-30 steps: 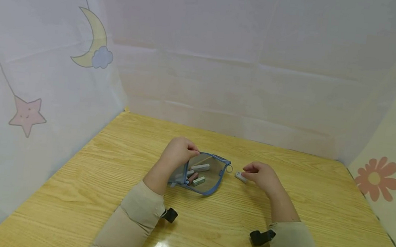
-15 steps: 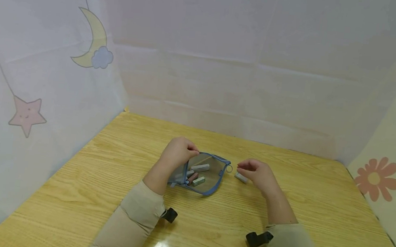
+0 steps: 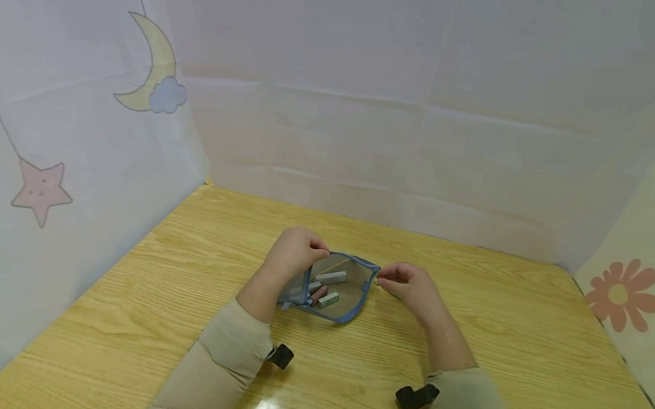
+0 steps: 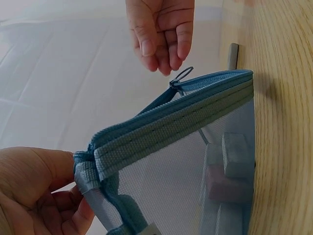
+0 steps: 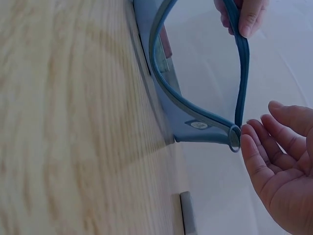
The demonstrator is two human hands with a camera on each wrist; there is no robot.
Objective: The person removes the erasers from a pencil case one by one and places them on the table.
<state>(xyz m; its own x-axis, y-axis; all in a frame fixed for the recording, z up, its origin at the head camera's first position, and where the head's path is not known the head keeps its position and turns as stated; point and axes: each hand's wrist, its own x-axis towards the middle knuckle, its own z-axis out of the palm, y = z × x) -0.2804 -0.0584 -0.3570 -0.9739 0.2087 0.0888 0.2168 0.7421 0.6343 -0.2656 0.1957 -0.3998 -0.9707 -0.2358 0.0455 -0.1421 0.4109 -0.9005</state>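
Note:
A blue-edged mesh zipper pouch [image 3: 352,312] lies with its mouth open on the table, holding several small blocks, among them a white one [image 3: 331,276], a brown one [image 3: 319,294] and a pale green one [image 3: 328,300]. My left hand [image 3: 293,254] pinches the pouch's rim at its far left side. At the opposite corner, my right hand [image 3: 414,288] has its fingertips at the zipper's pull ring [image 5: 234,138]; its thumb stands apart from the fingers in the right wrist view. A loose grey block [image 5: 188,213] lies on the table beyond the pouch, hidden from the head view by my right hand.
The wooden table [image 3: 345,390] has light grain. A pale printed cloth [image 3: 322,131] hangs behind it and along both sides. Black wrist cameras sit on the left sleeve [image 3: 231,347] and the right sleeve [image 3: 471,403].
My right hand has left the loose block and moved left to the pull ring, its fingers now covering the block in the head view. The left hand and pouch stay where they were.

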